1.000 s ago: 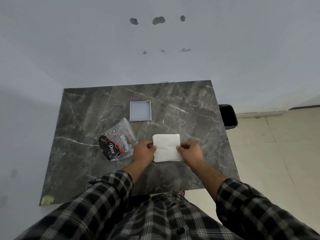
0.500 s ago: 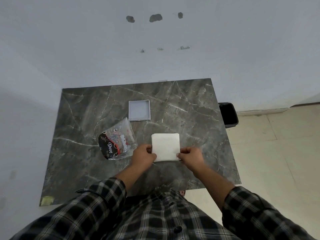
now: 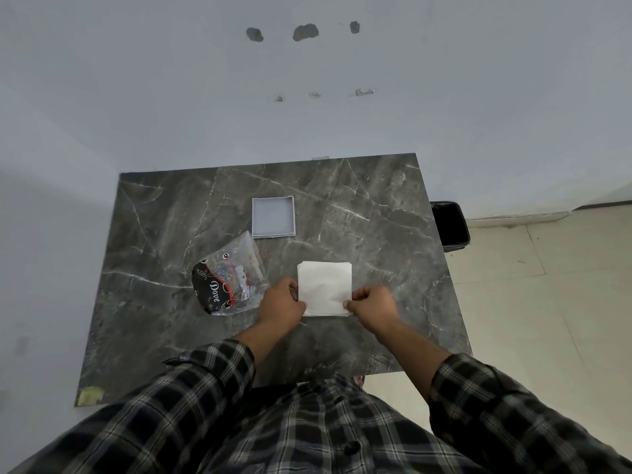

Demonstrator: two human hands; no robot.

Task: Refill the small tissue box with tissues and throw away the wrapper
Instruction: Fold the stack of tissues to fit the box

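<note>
A dark grey marble-patterned bench (image 3: 359, 206) with white veins stands against a pale grey painted wall (image 3: 171, 97) pitted with chipped patches (image 3: 305, 31). To its right lies a cream tiled floor (image 3: 547, 302), where a black plastic bin (image 3: 449, 222) sits beside the bench.

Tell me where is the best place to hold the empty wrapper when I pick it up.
Take the wrapper by its clear far corner, coming from above. That corner looks lifted and crinkled off the table, so fingers should pinch it easily, and it points away from the left hand, which rests beside the near edge.
</note>
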